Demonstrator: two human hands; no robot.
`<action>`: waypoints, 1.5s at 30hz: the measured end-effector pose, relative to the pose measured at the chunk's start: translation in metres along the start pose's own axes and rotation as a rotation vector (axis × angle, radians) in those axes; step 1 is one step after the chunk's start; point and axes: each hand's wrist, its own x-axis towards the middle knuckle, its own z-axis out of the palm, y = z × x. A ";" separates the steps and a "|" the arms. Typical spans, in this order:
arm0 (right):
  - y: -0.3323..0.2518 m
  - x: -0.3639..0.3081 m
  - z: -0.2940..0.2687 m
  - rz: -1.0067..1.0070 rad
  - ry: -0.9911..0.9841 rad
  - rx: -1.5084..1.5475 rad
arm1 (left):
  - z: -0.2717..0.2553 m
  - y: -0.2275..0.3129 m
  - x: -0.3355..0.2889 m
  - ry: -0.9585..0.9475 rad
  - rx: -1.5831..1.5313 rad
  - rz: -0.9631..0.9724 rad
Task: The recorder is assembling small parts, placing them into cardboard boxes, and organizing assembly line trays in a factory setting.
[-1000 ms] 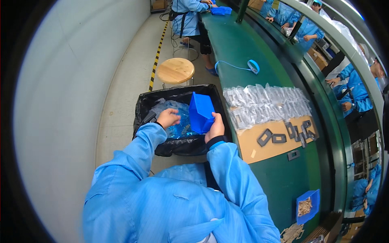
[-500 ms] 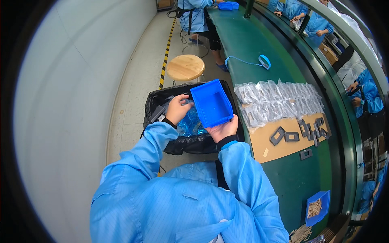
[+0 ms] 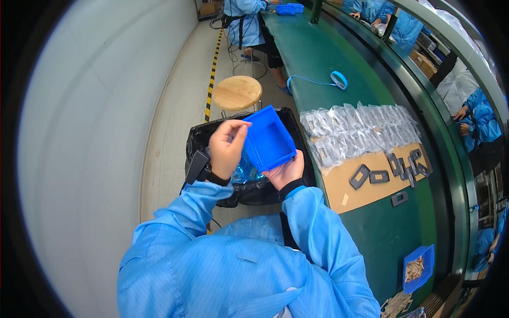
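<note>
A blue plastic parts bin, tilted with its open side toward me, is held over a bin lined with a black bag. My right hand grips its lower right corner from beneath. Beside the bin's left rim is my left hand, its fingers curled and the thumb and forefinger tips brought together. Whether a small piece sits in that pinch, I cannot make out. No parts show on the blue bin's floor. A dark box-shaped device sits by my left wristband.
The black-lined bin holds blue film. To the right, a green bench carries bagged parts, dark rectangular frames on cardboard, a blue wrist strap and a bin of small tan pieces. A wooden stool stands ahead.
My left hand has risen out from over the black-lined bin to the blue bin's upper left rim, its fingers pinching closed. The blue bin has shifted slightly left and turned a little.
</note>
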 end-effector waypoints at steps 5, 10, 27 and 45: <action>0.024 0.006 -0.007 -0.171 0.088 -0.324 | 0.025 0.024 -0.002 -0.208 -0.719 -0.753; 0.035 0.033 -0.040 -0.636 0.117 -0.962 | 0.010 -0.023 0.000 -0.211 -0.969 -0.774; 0.025 0.054 -0.056 -0.534 0.546 -1.002 | -0.067 -0.180 -0.008 -0.711 1.380 -0.215; 0.016 0.013 -0.004 -0.051 0.422 -0.369 | -0.044 -0.049 0.002 -0.887 0.792 0.330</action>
